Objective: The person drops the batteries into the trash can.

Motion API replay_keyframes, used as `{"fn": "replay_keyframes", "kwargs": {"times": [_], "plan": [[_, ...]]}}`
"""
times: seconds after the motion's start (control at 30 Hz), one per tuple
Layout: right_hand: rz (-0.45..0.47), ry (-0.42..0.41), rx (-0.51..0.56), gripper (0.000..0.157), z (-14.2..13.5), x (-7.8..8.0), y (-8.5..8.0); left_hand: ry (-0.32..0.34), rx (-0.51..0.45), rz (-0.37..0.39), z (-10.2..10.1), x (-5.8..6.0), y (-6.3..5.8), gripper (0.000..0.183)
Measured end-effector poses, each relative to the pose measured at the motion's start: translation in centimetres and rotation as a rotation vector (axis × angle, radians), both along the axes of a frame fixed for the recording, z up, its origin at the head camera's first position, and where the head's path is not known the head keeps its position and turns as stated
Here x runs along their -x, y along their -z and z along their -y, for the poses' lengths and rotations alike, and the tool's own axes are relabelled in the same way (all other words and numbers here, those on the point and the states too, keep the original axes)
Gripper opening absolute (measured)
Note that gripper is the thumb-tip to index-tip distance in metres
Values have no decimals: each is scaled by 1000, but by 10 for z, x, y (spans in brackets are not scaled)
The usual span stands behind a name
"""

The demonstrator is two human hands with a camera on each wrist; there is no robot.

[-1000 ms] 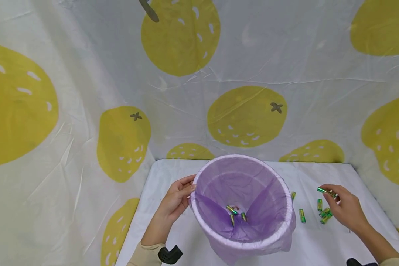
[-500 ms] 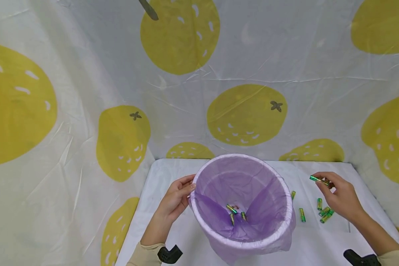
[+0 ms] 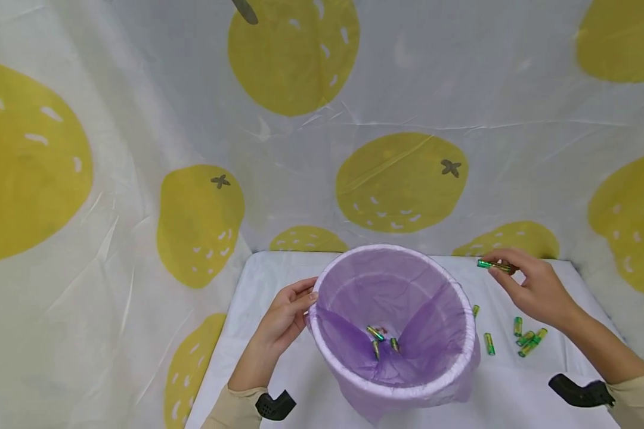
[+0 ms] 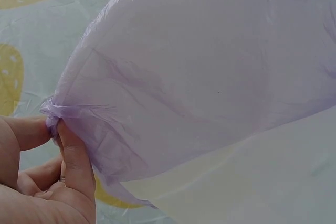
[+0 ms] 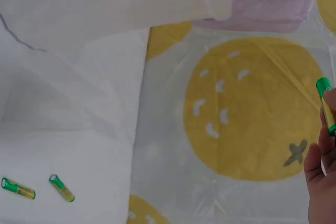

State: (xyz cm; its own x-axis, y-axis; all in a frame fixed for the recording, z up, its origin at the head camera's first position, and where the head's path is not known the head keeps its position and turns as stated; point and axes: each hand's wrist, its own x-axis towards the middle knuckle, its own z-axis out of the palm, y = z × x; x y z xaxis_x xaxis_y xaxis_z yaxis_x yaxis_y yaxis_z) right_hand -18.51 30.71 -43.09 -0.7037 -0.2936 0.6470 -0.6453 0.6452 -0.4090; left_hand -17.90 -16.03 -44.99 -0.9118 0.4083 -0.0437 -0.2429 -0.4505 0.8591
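A round bin [image 3: 469,333] lined with a thin purple plastic bag [image 3: 349,298] stands tilted toward me in the head view. My left hand [image 3: 285,316] pinches the bag at the bin's left rim between thumb and fingers; the left wrist view shows the bunched plastic [image 4: 55,111] there. My right hand [image 3: 536,286] pinches a green and gold battery [image 3: 494,265] to the right of the rim, above the table. In the right wrist view this battery [image 5: 325,98] shows between the fingertips. Several like batteries [image 3: 375,332] lie in the bottom of the bag.
Several loose batteries [image 3: 526,339] lie on the white-covered table [image 3: 515,393] right of the bin, one of them [image 3: 489,344] close to its side. Behind the table hangs a pale sheet [image 3: 300,179] printed with yellow fruit.
My right hand has lifted its battery up and moved left, closer to the bin. My left hand and the bin have stayed in place.
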Motion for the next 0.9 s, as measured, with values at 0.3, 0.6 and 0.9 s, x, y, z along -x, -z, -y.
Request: {"fn": "replay_keyframes", "kwargs": {"times": [0.3,0.6,0.9], "plan": [[3,-124,-33,48,25,9,-31,-10,0,14,-1,0,1,40],[-20,-288,-83,47,63,24,-57,-14,1,18,0,-2,1,42],[7,-398,-119,39,95,38,-73,-12,0,16,0,-2,1,42]]}}
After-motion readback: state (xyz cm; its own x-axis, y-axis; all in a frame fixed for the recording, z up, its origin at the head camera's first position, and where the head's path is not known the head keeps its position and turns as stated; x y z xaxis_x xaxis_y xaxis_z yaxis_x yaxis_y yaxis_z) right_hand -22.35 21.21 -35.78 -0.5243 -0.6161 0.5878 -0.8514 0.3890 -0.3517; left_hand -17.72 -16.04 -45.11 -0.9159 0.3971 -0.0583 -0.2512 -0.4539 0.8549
